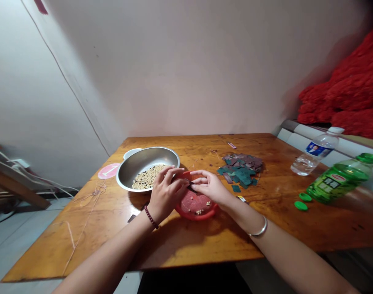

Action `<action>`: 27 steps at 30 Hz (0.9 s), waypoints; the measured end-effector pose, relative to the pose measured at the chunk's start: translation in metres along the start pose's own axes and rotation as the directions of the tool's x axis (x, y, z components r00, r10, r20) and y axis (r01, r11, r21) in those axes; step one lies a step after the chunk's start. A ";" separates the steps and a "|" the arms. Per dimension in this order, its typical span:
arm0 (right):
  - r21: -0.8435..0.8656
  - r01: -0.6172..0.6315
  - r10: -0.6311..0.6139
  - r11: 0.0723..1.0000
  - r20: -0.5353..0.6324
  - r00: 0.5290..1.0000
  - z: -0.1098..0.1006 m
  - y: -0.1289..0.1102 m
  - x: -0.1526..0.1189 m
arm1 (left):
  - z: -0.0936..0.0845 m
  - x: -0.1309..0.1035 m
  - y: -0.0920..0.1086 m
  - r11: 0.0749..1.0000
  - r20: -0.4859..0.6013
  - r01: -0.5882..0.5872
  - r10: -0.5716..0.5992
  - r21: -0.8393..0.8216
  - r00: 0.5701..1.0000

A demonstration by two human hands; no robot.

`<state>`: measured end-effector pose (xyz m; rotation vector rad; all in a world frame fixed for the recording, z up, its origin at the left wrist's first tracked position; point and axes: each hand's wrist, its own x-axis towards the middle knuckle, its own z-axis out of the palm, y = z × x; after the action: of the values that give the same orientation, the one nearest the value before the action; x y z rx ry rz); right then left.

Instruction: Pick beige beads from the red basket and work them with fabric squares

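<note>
Red basket, silver bowl, green bottle.

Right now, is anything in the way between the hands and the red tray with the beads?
Nothing visible. The left hand and right hand meet directly over the red tray, pinching something small and dark; the steel bowl sits beside it.

Both arms reach in from the near edge. The left hand and right hand meet in the middle, fingers bent, fingertips touching.
</note>
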<state>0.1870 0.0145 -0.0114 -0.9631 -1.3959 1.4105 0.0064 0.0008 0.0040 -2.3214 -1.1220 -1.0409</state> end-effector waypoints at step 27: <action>0.077 0.016 -0.008 0.997 -0.100 0.995 0.006 -0.002 -0.002 | 0.007 -0.002 0.004 0.993 -0.024 0.112 -0.113 -0.046 0.993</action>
<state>0.1818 0.0103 -0.0091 -0.9601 -1.2628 1.3793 0.0118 0.0019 -0.0020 -2.2940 -1.2436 -1.1452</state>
